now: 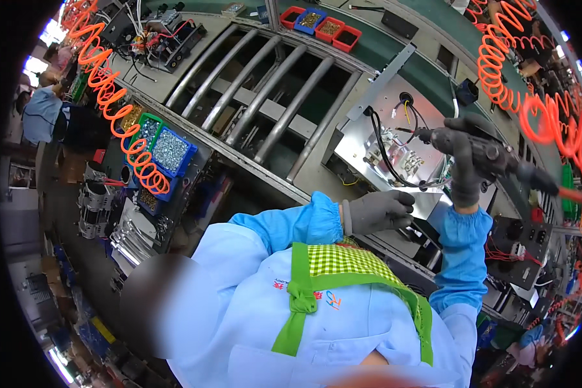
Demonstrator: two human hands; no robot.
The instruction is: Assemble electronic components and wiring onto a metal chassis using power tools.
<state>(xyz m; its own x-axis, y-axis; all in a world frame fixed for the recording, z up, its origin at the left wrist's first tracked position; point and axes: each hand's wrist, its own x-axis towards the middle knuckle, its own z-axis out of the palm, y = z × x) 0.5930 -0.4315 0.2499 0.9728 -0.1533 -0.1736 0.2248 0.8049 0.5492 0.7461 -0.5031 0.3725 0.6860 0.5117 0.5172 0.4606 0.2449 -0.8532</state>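
My right hand (465,178), in a dark grey glove, is wrapped round a black power screwdriver (495,158). The driver lies sideways, its bit end pointing left over an open metal chassis (372,107). Inside the chassis are black cables (379,143), a yellow wire and small metal terminals (404,158); whether the bit touches any of them I cannot tell. My left hand (378,212), gloved in grey too, is at the near edge of the chassis with its fingers curled in. Anything inside those fingers is hidden.
A roller conveyor (262,103) runs left of the chassis. Red and blue screw bins (310,21) stand at the back; blue bins (172,150) of fasteners sit on the left. Orange coiled hoses (110,97) hang on both sides. Another wired unit (520,249) stands at right.
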